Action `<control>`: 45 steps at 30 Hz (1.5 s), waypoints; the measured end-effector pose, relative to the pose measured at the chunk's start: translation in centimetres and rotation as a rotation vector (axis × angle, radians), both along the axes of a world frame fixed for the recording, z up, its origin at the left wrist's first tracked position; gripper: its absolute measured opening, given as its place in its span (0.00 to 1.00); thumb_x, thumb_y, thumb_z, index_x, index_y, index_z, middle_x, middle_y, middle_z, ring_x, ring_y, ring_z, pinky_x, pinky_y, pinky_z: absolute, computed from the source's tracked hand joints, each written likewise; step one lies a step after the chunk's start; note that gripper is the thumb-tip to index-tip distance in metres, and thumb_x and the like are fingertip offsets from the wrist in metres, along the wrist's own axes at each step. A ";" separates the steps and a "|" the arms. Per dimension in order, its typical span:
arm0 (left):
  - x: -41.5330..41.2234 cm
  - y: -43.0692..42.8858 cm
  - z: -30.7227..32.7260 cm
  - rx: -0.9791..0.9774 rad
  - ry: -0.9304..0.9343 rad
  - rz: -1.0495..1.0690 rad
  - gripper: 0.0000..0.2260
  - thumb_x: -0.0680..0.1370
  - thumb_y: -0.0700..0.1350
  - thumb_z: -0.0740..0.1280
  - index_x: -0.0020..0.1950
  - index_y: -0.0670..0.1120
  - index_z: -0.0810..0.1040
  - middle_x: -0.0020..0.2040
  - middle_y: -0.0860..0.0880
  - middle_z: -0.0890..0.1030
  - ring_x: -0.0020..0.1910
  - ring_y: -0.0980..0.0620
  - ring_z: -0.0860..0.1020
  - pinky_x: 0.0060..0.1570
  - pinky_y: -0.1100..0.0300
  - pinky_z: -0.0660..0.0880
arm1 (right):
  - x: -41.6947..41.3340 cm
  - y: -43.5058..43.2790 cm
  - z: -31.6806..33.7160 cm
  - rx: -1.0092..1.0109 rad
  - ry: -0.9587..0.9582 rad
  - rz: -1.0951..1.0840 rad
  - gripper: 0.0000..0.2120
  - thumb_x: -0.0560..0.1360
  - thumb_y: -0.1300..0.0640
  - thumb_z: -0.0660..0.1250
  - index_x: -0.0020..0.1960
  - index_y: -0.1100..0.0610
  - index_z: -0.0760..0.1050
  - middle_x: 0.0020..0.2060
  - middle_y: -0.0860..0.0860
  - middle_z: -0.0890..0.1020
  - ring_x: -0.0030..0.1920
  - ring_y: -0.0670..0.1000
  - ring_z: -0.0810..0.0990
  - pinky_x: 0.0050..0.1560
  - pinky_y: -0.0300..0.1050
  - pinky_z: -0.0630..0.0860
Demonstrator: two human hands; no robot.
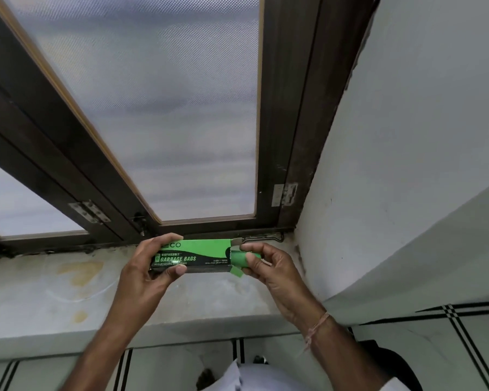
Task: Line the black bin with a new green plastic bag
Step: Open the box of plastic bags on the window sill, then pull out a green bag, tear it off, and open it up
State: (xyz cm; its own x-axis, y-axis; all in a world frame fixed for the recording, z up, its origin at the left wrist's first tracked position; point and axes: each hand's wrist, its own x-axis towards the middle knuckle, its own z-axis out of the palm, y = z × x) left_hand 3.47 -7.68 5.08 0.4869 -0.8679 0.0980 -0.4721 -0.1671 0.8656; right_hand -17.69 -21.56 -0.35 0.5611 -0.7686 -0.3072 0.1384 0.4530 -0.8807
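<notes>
The fingers [249, 256] of the right hand [271, 266] are pinched narrow around the end of a green roll of bags [239, 258], which sticks out of the open end of a green and black box [198, 256] marked "GARBAGE BAGS". The left hand [147, 273] is closed around the other end of the box, with the thumb under it and the other fingers over the top. I think it holds the box level and steady so that the roll can slide out to the side and the box does not follow. The end flaps of the box stand open next to the right hand. Both hands hold the box in the air just above a pale window sill [68, 292], which has yellowish stains and looks worn. Behind it is a window [158, 108] with frosted glass and a dark wooden frame with metal hinges. A white wall [407, 136] is to the right, and tiles with black lines are below the sill. At the bottom right, a dark rounded thing is partly seen; I cannot tell if this is the black bin. No bag is unrolled yet, so the lining is not started.
</notes>
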 end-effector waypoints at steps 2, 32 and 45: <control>0.2 0.4 -1.1 0.015 0.016 0.002 0.20 0.71 0.50 0.75 0.63 0.55 0.80 0.62 0.52 0.80 0.57 0.57 0.80 0.53 0.68 0.78 | -0.1 -0.1 0.0 -0.049 0.058 0.000 0.08 0.77 0.67 0.73 0.53 0.59 0.85 0.53 0.55 0.88 0.52 0.52 0.87 0.50 0.43 0.84; -6.5 -1.9 -2.5 -0.057 1.020 0.279 0.10 0.83 0.45 0.66 0.59 0.42 0.82 0.51 0.44 0.88 0.49 0.50 0.86 0.47 0.55 0.83 | 3.9 4.4 2.4 -0.173 0.220 -0.030 0.05 0.76 0.57 0.76 0.44 0.60 0.84 0.37 0.51 0.86 0.39 0.45 0.82 0.42 0.41 0.80; -4.6 -0.7 -1.4 -0.039 1.283 0.180 0.17 0.84 0.48 0.62 0.63 0.37 0.81 0.54 0.39 0.87 0.50 0.47 0.87 0.56 0.49 0.83 | 7.3 4.6 3.1 0.266 0.089 -0.208 0.10 0.86 0.63 0.58 0.52 0.58 0.78 0.45 0.56 0.84 0.43 0.51 0.82 0.49 0.46 0.79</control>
